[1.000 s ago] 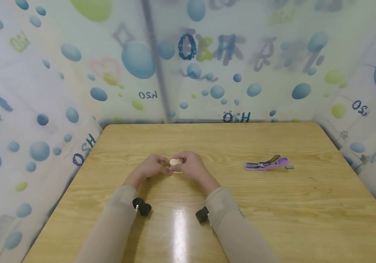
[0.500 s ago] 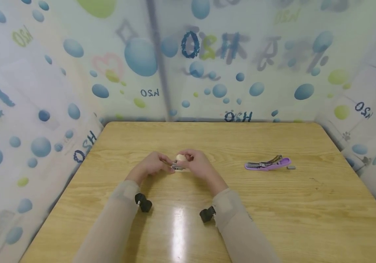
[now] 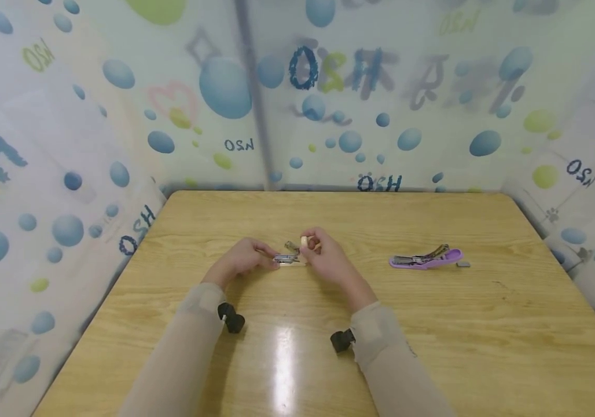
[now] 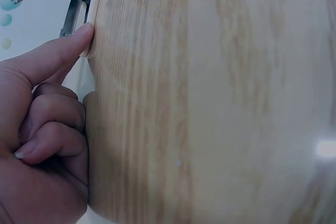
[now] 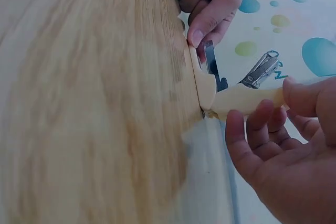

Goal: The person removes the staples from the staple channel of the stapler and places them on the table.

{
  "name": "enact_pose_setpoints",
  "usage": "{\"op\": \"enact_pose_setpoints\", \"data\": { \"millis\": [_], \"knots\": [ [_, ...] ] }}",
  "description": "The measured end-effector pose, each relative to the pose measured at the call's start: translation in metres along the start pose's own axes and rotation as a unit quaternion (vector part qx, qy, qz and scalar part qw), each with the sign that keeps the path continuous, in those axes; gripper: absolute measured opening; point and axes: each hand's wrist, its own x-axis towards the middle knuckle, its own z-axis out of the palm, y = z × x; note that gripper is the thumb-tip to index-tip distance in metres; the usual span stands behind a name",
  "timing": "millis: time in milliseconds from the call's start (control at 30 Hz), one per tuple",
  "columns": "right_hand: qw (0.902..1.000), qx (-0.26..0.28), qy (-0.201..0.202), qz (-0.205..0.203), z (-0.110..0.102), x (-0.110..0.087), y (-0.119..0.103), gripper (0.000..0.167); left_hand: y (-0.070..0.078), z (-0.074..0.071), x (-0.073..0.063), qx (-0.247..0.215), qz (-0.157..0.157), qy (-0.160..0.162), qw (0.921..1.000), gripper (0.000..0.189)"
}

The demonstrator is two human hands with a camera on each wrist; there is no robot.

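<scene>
A cream stapler sits on the table between the hands, spread wide apart, its metal staple channel point(image 3: 287, 259) showing in the head view. My left hand point(image 3: 245, 256) pinches the far-left end of its base point(image 5: 195, 69) between thumb and forefinger, the other fingers curled in. At the other end, my right hand point(image 3: 327, 258) holds the raised cream top cover point(image 5: 244, 99) between thumb and fingers. A metal inner part point(image 5: 261, 70) tilts up beside the cover in the right wrist view. Part of the base is hidden behind the left fingers.
To the right lies a purple stapler point(image 3: 426, 259), also opened up, with a small grey strip point(image 3: 463, 264) by its end. Patterned walls close in the wooden table point(image 3: 485, 324) at the back and sides. A small black device point(image 3: 342, 340) is strapped at each wrist.
My right hand has moved right and swung the cream cover up and back, which has uncovered the metal channel. The left hand stays on the base.
</scene>
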Motion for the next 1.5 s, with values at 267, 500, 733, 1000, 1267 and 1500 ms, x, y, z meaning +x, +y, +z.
{"op": "enact_pose_setpoints", "data": {
  "millis": [267, 500, 733, 1000, 1267, 1500],
  "knots": [
    [0.9988, -0.046, -0.013, 0.013, -0.013, -0.005, 0.0, 0.032, -0.003, -0.001, 0.003, -0.01, 0.01, -0.003, 0.9999, 0.035],
    [0.9971, -0.06, -0.032, 0.033, -0.022, -0.008, 0.005, 0.034, -0.002, -0.002, -0.001, -0.014, 0.004, -0.007, 0.9999, 0.035],
    [0.9937, -0.092, -0.041, 0.048, -0.032, -0.014, 0.011, 0.031, 0.0, -0.001, -0.003, -0.016, 0.004, -0.007, 0.9998, 0.035],
    [0.9934, -0.089, -0.037, 0.063, -0.031, -0.014, 0.012, 0.033, -0.004, -0.003, -0.004, -0.024, 0.019, -0.005, 0.9995, 0.035],
    [0.995, -0.06, -0.043, 0.068, -0.023, -0.012, 0.009, 0.033, -0.016, -0.008, -0.003, -0.051, 0.029, -0.012, 0.9982, 0.032],
    [0.9958, -0.059, -0.042, 0.056, -0.025, -0.011, 0.012, 0.035, -0.012, -0.007, -0.003, -0.052, 0.027, -0.012, 0.9982, 0.03]
  ]
}}
